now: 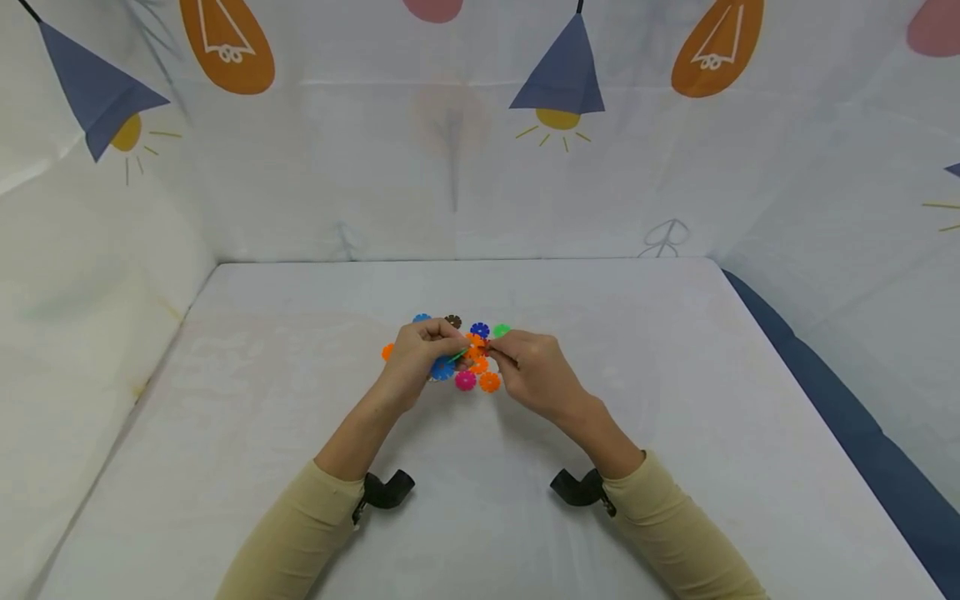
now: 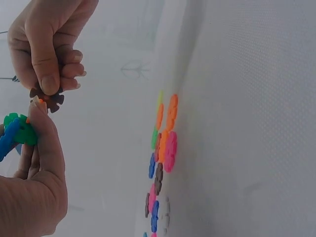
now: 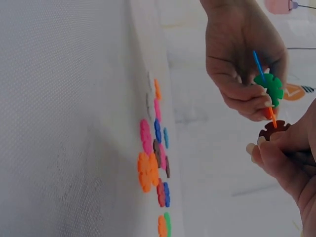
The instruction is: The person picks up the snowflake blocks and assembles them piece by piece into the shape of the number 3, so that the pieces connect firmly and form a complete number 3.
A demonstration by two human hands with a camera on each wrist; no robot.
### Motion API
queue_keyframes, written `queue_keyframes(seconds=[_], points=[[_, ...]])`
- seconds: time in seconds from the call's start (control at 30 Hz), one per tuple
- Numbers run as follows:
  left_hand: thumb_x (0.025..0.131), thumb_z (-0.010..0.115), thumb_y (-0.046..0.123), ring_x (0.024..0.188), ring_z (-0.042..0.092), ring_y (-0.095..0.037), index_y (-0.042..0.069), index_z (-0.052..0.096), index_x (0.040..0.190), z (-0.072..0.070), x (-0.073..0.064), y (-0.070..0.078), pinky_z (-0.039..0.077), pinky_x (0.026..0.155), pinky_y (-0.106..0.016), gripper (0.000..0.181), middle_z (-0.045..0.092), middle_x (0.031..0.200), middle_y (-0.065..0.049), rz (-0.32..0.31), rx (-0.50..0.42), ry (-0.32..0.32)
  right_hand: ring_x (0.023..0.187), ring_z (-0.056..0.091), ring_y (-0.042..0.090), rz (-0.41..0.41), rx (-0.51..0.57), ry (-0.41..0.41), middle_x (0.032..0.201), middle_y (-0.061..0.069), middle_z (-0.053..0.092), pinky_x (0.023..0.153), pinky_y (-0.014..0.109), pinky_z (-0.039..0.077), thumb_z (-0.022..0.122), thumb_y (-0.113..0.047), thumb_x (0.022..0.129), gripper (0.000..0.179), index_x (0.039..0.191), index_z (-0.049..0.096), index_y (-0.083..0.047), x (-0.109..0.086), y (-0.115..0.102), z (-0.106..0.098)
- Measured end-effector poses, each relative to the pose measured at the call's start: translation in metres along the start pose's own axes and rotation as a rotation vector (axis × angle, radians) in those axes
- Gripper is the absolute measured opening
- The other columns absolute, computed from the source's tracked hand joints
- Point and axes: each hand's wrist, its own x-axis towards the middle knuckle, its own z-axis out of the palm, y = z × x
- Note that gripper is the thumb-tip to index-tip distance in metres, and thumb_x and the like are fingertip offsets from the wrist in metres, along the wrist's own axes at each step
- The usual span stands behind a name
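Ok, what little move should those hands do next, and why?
I'd probably press the brown piece gently onto the orange piece. The right fingers pinch the brown one, and its notched rim seems to meet the orange one's edge. The left fingers steady the orange one, along with the green piece and blue piece. I can't tell how firmly it's joined yet.

We are looking at a white table (image 1: 675,375). Notched discs (image 1: 480,331) are lying clustered on it, a pink disc (image 1: 465,381) resting just beside an orange disc (image 1: 490,382).
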Motion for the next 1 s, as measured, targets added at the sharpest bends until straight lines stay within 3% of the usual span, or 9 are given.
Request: queue_keyframes(seconds=[0.53, 0.67, 0.87, 1.0], points=[[0.098, 0.059, 0.013, 0.066, 0.066, -0.012, -0.001, 0.059, 0.094, 0.0009, -0.0003, -0.0001, 0.059, 0.07, -0.021, 0.015, 0.061, 0.086, -0.004, -0.046, -0.011, -0.018, 0.061, 0.062, 0.012, 0.006, 0.006, 0.017, 0.081, 0.012, 0.073, 0.06, 0.015, 0.055, 0.071, 0.003, 0.087, 0.007, 0.093, 0.075, 0.004, -0.0012, 0.0012, 0.0016], [0.099, 0.058, 0.014, 0.068, 0.066, -0.012, -0.001, 0.058, 0.094, -0.0015, -0.0006, 0.001, 0.059, 0.071, -0.022, 0.015, 0.06, 0.089, -0.006, -0.039, -0.013, -0.04, 0.06, 0.061, 0.01, 0.042, 0.069, 0.018, 0.081, 0.012, 0.074, 0.06, 0.015, 0.054, 0.071, 0.002, 0.088, 0.007, 0.093, 0.075, 0.003, 0.0009, 0.0023, 0.0024], [0.099, 0.056, 0.015, 0.07, 0.065, -0.012, 0.0, 0.058, 0.095, -0.0011, -0.0008, 0.0031, 0.059, 0.073, -0.022, 0.015, 0.055, 0.096, -0.007, -0.035, -0.047, -0.064, 0.056, 0.065, 0.016, 0.167, 0.228, 0.041, 0.08, 0.008, 0.074, 0.055, 0.016, 0.054, 0.071, -0.001, 0.089, 0.004, 0.091, 0.074, -0.001, 0.0024, 0.0041, 0.0006], [0.099, 0.057, 0.016, 0.069, 0.061, -0.015, 0.001, 0.056, 0.096, 0.0007, 0.0001, 0.0017, 0.057, 0.07, -0.021, 0.015, 0.054, 0.091, -0.007, -0.029, -0.049, -0.085, 0.058, 0.067, 0.017, 0.18, 0.245, 0.045, 0.084, 0.01, 0.075, 0.057, 0.017, 0.056, 0.07, -0.003, 0.09, 0.004, 0.092, 0.073, -0.001, 0.0022, 0.0054, -0.0009]])
